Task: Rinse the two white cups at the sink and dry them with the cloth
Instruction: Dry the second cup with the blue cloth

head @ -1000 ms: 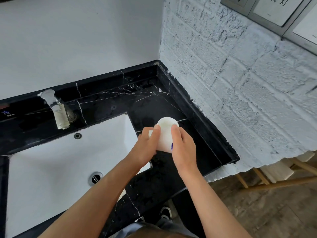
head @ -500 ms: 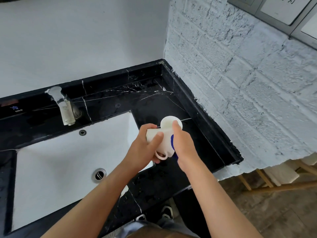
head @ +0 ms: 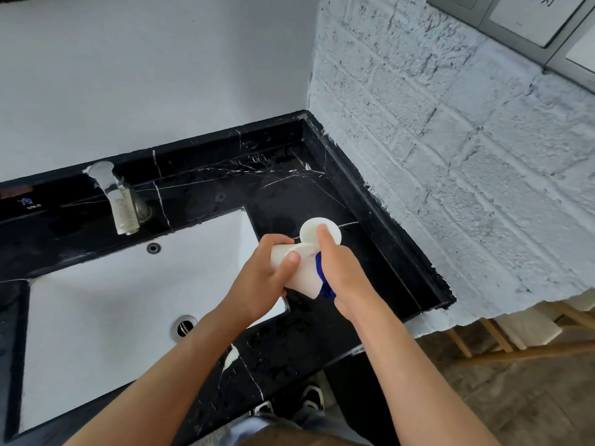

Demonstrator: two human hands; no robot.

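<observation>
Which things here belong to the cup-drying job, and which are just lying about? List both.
Job in hand:
white cup, gripped by the left hand
blue cloth, held against it by the right hand
sink
tap

Just about:
wall switch plates
wooden frame on the floor

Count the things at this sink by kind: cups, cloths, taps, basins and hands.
White ceramic cups: 2 (one held, one standing on the counter)
Blue cloth: 1
Metal tap: 1
White sink basin: 1
Hands: 2 (left hand, right hand)
Total: 7
</observation>
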